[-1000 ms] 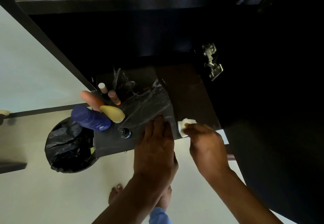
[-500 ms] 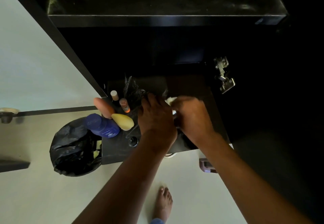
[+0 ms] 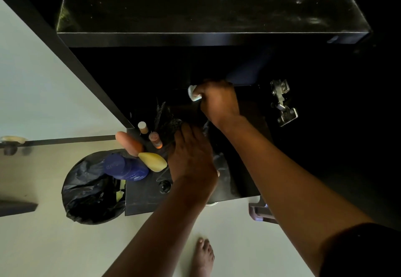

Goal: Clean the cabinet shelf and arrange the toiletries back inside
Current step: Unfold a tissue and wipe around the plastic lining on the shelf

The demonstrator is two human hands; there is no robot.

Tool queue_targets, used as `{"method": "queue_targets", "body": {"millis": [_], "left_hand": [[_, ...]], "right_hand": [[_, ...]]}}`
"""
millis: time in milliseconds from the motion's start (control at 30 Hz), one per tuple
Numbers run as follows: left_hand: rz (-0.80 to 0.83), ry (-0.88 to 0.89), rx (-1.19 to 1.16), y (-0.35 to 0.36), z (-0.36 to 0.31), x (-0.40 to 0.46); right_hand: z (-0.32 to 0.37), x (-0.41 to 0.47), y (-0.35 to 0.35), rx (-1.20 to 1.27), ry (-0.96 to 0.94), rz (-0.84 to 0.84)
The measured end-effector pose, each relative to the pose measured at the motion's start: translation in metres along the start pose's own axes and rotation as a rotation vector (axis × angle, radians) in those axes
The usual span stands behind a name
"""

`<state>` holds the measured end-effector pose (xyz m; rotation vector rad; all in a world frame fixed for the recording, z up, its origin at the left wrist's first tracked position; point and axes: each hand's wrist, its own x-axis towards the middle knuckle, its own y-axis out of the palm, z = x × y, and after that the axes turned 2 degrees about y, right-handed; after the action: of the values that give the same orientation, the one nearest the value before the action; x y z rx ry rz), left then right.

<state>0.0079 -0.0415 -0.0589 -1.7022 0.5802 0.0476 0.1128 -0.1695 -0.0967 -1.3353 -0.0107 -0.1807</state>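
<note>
at the far left a bin (image 3: 91, 187) lined with a black bag is sitting on the floor, just beside the near left corner of the dark shelf (image 3: 143, 196), where a blue bottle (image 3: 127, 168), an orange bottle (image 3: 129, 143) and a yellow bottle (image 3: 153, 161) are lying together. right of them the left hand (image 3: 192, 157) is pressing down with relaxed fingers on a crinkled sheet of clear plastic (image 3: 167, 120). farther right, the right hand (image 3: 219, 101) is gripping a white wad (image 3: 192, 93) at the far side of the shelf, with a metal hinge (image 3: 282, 103) beyond.

Right hand (image 3: 219, 101) gripping a white object (image 3: 193, 93) inside the dark cabinet (image 3: 212, 38), left hand (image 3: 191, 157) flat on crinkled plastic (image 3: 168, 122).
</note>
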Motion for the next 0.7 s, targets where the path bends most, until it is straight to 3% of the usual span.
{"method": "queue_targets", "body": {"millis": [133,367,467,700], "left_hand": [[0.059,0.002,-0.072,-0.011,0.006,0.003],[0.236,0.025,-0.028,-0.033,0.006,0.014],[0.228,0.038,0.041,-0.025,-0.001,0.011],[0.198,0.028,0.038,-0.004,-0.007,0.005]], "right_hand": [[0.0,-0.042,-0.006,0.108,-0.053,0.07],[0.009,-0.183,-0.015,0.198,0.008,-0.051],[0.006,-0.219,-0.019,0.238,0.032,-0.095],[-0.015,-0.172,-0.02,0.147,0.134,-0.116]]}}
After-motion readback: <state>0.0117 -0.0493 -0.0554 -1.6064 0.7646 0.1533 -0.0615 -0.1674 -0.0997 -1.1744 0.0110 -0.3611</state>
